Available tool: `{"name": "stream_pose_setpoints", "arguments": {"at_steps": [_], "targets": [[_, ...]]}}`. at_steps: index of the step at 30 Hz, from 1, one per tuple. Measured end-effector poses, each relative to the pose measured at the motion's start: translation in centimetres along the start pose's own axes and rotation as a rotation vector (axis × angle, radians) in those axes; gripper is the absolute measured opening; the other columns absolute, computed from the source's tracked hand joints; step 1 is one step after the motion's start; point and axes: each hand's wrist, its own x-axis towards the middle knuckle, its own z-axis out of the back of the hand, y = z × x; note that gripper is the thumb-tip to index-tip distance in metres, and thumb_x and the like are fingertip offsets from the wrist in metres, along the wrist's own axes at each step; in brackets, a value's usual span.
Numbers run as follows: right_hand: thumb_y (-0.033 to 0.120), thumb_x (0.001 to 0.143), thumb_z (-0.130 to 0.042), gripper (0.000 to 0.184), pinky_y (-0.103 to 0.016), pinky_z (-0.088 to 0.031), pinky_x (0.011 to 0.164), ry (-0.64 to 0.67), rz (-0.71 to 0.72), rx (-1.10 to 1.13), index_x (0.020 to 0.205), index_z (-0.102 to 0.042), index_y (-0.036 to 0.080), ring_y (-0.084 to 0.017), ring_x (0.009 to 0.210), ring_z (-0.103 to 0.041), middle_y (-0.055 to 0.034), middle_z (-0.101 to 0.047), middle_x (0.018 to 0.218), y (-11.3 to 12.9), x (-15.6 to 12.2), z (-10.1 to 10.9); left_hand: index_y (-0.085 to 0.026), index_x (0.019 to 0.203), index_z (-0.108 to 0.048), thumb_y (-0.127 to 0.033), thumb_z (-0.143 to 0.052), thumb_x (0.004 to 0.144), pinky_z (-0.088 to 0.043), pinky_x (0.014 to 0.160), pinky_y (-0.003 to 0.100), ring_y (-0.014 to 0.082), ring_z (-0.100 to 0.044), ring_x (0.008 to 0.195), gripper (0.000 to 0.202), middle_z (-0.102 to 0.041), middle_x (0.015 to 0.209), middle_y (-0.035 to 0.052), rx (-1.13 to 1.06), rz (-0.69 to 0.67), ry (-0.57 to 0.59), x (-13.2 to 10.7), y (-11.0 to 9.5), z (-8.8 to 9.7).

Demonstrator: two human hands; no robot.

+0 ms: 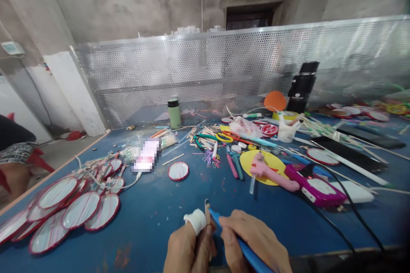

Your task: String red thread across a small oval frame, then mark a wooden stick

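Observation:
My left hand (189, 245), with a white bandage on one fingertip, pinches a small wooden stick (206, 210) upright at the near table edge. My right hand (253, 239) grips a blue pen-like tool (243, 249) whose tip meets the stick. Both hands sit low in the centre, over the blue table (153, 217). A pink glue gun (269, 172) lies on a yellow disc (267, 160) beyond my right hand. One small red-rimmed white disc (178, 171) lies alone ahead of my left hand.
Several red-rimmed white discs on sticks (64, 209) are piled at the left. A phone (146, 155), green bottle (174, 114), scissors, sticks and pens (221, 140) clutter the middle. A purple device (315, 185), black cables and long rods lie right. Perforated metal screen (224, 68) behind. Someone sits at far left.

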Motion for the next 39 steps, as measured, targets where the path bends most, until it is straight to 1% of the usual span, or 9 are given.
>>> {"name": "stream_pose_setpoints", "arguments": {"at_steps": [4, 9, 12, 20, 25, 27, 32, 36, 39], "targets": [[0.009, 0.087, -0.058, 0.013, -0.024, -0.059, 0.064, -0.029, 0.005, 0.018, 0.087, -0.067, 0.019, -0.014, 0.061, -0.073, 0.0010, -0.073, 0.066, 0.2, -0.1, -0.2, -0.016, 0.081, -0.068, -0.047, -0.053, 0.097, -0.046, 0.060, 0.020, 0.0124, -0.052, 0.055, 0.038, -0.060, 0.060, 0.0009, -0.012, 0.000, 0.040, -0.2, 0.5, 0.1], [0.009, 0.086, -0.060, 0.013, -0.025, -0.060, 0.068, -0.008, -0.001, 0.022, 0.090, -0.068, 0.018, -0.015, 0.066, -0.074, -0.0004, -0.074, 0.071, 0.0, -0.4, -0.2, -0.016, 0.082, -0.064, -0.045, -0.050, 0.099, -0.039, 0.055, 0.020, 0.0120, -0.050, 0.056, 0.037, -0.058, 0.062, 0.0003, 0.000, 0.021, 0.078, -0.2, 0.0, 0.4], [0.009, 0.085, -0.063, 0.014, -0.025, -0.061, 0.067, 0.003, 0.006, 0.025, 0.093, -0.070, 0.018, -0.016, 0.067, -0.075, -0.0008, -0.075, 0.072, 0.0, -0.5, -0.1, -0.016, 0.083, -0.064, -0.046, -0.049, 0.099, -0.039, 0.057, 0.020, 0.0122, -0.050, 0.057, 0.037, -0.057, 0.063, -0.0001, 0.008, 0.026, 0.091, -0.2, -0.3, 0.5], [0.009, 0.084, -0.063, 0.014, -0.024, -0.063, 0.068, 0.000, 0.005, 0.030, 0.091, -0.070, 0.018, -0.016, 0.065, -0.075, -0.0008, -0.076, 0.071, 0.0, -0.4, -0.1, -0.016, 0.084, -0.065, -0.045, -0.050, 0.099, -0.041, 0.058, 0.020, 0.0119, -0.050, 0.056, 0.036, -0.059, 0.063, 0.0004, -0.003, 0.014, 0.073, -0.2, -0.3, 0.4], [0.008, 0.084, -0.063, 0.015, -0.025, -0.062, 0.068, -0.014, -0.009, 0.050, 0.093, -0.070, 0.018, -0.016, 0.066, -0.075, -0.0004, -0.075, 0.072, 0.0, -0.6, -0.2, -0.016, 0.086, -0.067, -0.044, -0.052, 0.099, -0.032, 0.044, 0.016, 0.0106, -0.046, 0.053, 0.034, -0.054, 0.061, -0.0005, -0.027, 0.042, 0.063, -0.3, -0.6, 0.4], [0.007, 0.084, -0.063, 0.015, -0.024, -0.062, 0.068, -0.020, -0.016, 0.057, 0.093, -0.070, 0.017, -0.015, 0.067, -0.074, -0.0004, -0.075, 0.072, 0.0, -0.6, -0.3, -0.016, 0.087, -0.066, -0.043, -0.052, 0.099, -0.031, 0.042, 0.016, 0.0097, -0.043, 0.051, 0.032, -0.052, 0.061, -0.0013, -0.028, 0.058, 0.079, -0.4, -0.7, 0.5], [0.007, 0.085, -0.063, 0.015, -0.025, -0.060, 0.068, 0.013, -0.032, 0.069, 0.093, -0.069, 0.017, -0.015, 0.068, -0.074, -0.0005, -0.074, 0.072, 0.0, -0.5, -0.3, -0.016, 0.085, -0.065, -0.043, -0.051, 0.099, -0.031, 0.043, 0.016, 0.0095, -0.041, 0.050, 0.034, -0.051, 0.060, -0.0021, -0.030, 0.072, 0.088, -0.4, -0.9, 0.6], [0.007, 0.084, -0.064, 0.015, -0.025, -0.060, 0.069, -0.025, -0.024, 0.051, 0.094, -0.069, 0.017, -0.015, 0.069, -0.074, -0.0006, -0.075, 0.073, 0.0, -0.6, -0.2, -0.016, 0.082, -0.065, -0.043, -0.053, 0.098, -0.031, 0.046, 0.017, 0.0106, -0.045, 0.054, 0.034, -0.052, 0.061, -0.0014, -0.031, 0.049, 0.074, -0.3, -0.8, 0.5], [0.007, 0.085, -0.064, 0.014, -0.025, -0.060, 0.069, -0.038, -0.032, 0.022, 0.093, -0.069, 0.017, -0.015, 0.069, -0.074, -0.0006, -0.074, 0.073, 0.0, -0.7, -0.3, -0.016, 0.080, -0.064, -0.043, -0.052, 0.099, -0.034, 0.050, 0.018, 0.0107, -0.046, 0.054, 0.035, -0.055, 0.060, -0.0010, -0.026, 0.030, 0.062, -0.3, -0.7, 0.5]]}}
